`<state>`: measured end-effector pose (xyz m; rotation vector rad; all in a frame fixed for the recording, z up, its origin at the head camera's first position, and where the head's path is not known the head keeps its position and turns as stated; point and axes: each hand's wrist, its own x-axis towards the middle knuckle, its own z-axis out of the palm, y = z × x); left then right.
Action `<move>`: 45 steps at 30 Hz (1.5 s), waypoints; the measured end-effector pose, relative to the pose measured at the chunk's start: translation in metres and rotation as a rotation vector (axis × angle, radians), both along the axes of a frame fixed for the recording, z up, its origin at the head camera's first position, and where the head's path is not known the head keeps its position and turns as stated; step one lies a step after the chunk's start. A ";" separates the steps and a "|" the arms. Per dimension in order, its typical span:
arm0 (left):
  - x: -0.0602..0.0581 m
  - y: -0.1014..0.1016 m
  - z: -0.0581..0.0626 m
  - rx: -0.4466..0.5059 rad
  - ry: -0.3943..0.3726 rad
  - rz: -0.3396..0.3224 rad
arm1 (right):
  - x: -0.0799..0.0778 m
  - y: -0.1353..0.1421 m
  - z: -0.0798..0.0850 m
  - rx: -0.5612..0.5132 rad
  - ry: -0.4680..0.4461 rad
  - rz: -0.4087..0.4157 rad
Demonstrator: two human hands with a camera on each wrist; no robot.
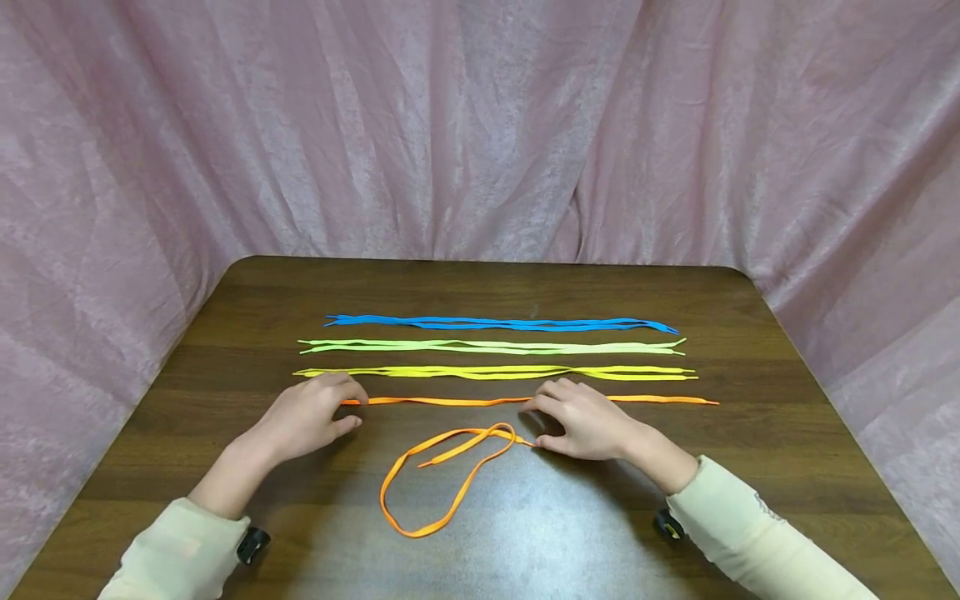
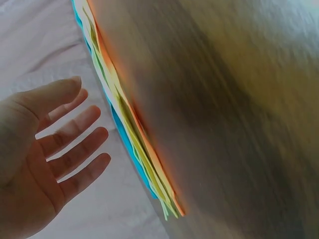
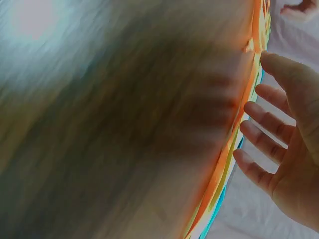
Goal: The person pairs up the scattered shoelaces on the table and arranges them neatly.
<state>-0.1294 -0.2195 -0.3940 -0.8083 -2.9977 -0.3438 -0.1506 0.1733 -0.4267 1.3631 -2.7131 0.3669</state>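
Note:
My left hand (image 1: 311, 417) hovers at the left end of a straight orange shoelace (image 1: 450, 402), its fingertips over or touching the lace. In the left wrist view the fingers are spread and loosely bent, with nothing between thumb and fingers. Over the right part of that lace is my right hand (image 1: 588, 421), its fingers relaxed and apart in the right wrist view. A second orange shoelace (image 1: 453, 452) lies in a loose loop nearer to me, one tip close to the right thumb. Whether either hand touches a lace is unclear.
Beyond the orange lace, yellow shoelaces (image 1: 480, 377), light green shoelaces (image 1: 540, 347) and blue shoelaces (image 1: 375, 319) lie straight in parallel rows. All rest on a brown wooden table (image 1: 225, 350). A pink curtain (image 1: 480, 125) hangs behind and at both sides.

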 end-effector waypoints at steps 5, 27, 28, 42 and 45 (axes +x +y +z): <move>0.005 0.012 -0.001 -0.010 0.026 -0.070 | 0.005 -0.014 -0.001 0.008 0.014 0.024; 0.017 0.071 -0.012 -0.052 0.144 -0.333 | 0.006 -0.034 -0.006 0.030 0.042 0.036; 0.017 0.073 -0.013 -0.056 0.142 -0.343 | 0.006 -0.035 -0.006 0.030 0.041 0.033; 0.020 0.093 -0.022 -0.115 0.250 -0.420 | 0.004 -0.043 -0.003 0.068 0.004 0.012; 0.020 0.094 -0.023 -0.122 0.260 -0.424 | 0.004 -0.044 -0.002 0.071 -0.010 0.008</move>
